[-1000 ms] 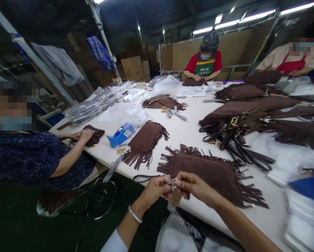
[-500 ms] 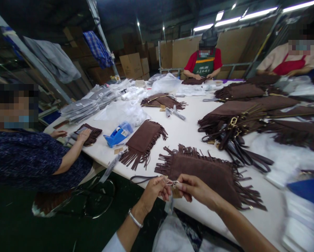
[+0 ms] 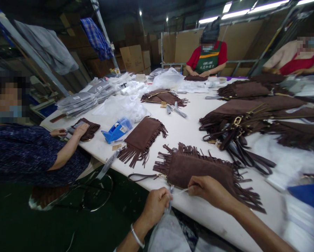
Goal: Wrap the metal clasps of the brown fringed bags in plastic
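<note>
A brown fringed pouch (image 3: pixel 199 168) lies at the table's near edge, with its wrist strap (image 3: pixel 141 176) reaching left. My left hand (image 3: pixel 157 204), a silver bangle on its wrist, is closed at the edge, pinching a thin white string and a strip of clear plastic (image 3: pixel 168 209). To its right, my right hand (image 3: pixel 204 187) is closed on the other end of the white string (image 3: pixel 182 191), which is pulled taut between the hands. That hand is in front of the pouch's lower part.
Another fringed pouch (image 3: pixel 143 136) and a blue tape dispenser (image 3: pixel 116 130) lie ahead to the left. Brown pouches with straps (image 3: pixel 233 112) are piled at right. A person's hand (image 3: pixel 81 130) works at far left; a person in a green apron (image 3: pixel 208 59) sits across.
My hands have moved apart, stretching the string between them. The brown tag that hung between them no longer shows. My left hand is slightly lower.
</note>
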{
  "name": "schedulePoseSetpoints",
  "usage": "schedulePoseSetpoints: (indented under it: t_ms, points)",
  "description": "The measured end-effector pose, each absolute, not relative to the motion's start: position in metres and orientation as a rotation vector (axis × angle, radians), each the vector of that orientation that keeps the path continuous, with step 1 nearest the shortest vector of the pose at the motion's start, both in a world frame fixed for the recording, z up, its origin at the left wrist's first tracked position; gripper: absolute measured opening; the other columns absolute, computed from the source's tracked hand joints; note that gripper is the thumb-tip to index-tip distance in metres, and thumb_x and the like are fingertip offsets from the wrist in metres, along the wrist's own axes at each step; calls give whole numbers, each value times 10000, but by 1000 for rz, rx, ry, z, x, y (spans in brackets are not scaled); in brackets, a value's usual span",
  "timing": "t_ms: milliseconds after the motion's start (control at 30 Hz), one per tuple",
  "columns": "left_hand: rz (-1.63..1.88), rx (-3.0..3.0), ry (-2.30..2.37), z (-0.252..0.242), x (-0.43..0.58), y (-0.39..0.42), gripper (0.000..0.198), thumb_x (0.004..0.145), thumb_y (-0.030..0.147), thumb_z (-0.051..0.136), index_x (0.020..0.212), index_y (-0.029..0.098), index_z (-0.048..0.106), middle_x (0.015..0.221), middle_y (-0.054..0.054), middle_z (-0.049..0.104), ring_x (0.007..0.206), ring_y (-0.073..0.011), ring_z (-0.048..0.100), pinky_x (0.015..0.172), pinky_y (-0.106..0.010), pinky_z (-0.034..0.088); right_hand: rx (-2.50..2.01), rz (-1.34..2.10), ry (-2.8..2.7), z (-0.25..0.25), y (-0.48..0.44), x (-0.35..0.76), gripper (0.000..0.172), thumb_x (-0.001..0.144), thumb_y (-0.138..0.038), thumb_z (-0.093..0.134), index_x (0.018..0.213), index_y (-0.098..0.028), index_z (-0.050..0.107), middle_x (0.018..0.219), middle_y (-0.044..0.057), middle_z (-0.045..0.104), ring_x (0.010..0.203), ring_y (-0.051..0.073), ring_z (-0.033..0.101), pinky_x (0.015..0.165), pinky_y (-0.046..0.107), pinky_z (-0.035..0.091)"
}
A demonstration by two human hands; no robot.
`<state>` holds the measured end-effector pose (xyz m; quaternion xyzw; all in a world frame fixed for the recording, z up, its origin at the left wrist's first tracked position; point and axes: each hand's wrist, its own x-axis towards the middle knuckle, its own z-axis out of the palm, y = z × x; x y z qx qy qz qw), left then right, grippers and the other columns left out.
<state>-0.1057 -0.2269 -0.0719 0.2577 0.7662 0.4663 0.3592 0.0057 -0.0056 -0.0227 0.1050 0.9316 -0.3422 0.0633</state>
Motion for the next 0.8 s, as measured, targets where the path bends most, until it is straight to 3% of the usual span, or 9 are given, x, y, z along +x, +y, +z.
schedulePoseSetpoints:
  t_ms: [100,200,333,467,567,667,800]
  points:
    - [1182,680,2017,-79,-96,-215,215,827,225,444,713,181,620,526,42,538,516,-123,481,551,-228,323,381,-709,2973,-21,-12,2,199,830,-131,469,891,-198,646,874,52,673,715,167,629,615,246,385]
    - [1200,714,2038,-72,-98,-206,226,837,226,446,676,186,599,543,38,537,547,-128,498,567,-231,327,264,-688,3039,-13,-31,-6,291,849,-150,475,1098,-230,602,1009,68,667,799,180,649,654,249,409]
    - [1214,771,2035,-54,-112,-206,255,870,275,445,673,184,579,581,30,544,576,-128,503,580,-233,328,182,-1016,2886,-16,-51,-26,229,815,-178,546,1021,-235,627,889,45,693,814,191,651,692,246,417]
    - [1179,797,2085,-49,-125,-214,278,902,307,418,711,190,583,588,29,542,578,-133,498,581,-239,322,312,-1653,2368,-41,-53,-42,170,843,-287,530,968,-200,606,701,0,642,580,130,574,533,209,388]
    - [1096,840,2153,-53,-130,-219,279,920,288,388,729,199,570,599,25,554,585,-141,512,587,-244,324,447,-1843,2107,-56,-46,-46,158,818,-308,539,880,-168,576,641,-14,594,505,104,504,472,196,353]
    - [989,970,2178,-58,-131,-221,268,942,257,343,782,210,552,648,15,581,624,-150,544,608,-251,334,378,-1674,2280,-54,-37,-47,83,796,-236,536,802,-169,583,658,-8,612,581,114,540,553,207,379]
    - [843,1171,2210,-65,-130,-220,258,961,260,311,817,215,521,684,-1,589,639,-167,559,605,-271,331,205,-1285,2547,-39,-32,-52,127,829,-227,501,822,-193,623,716,-7,651,650,132,568,606,227,365]
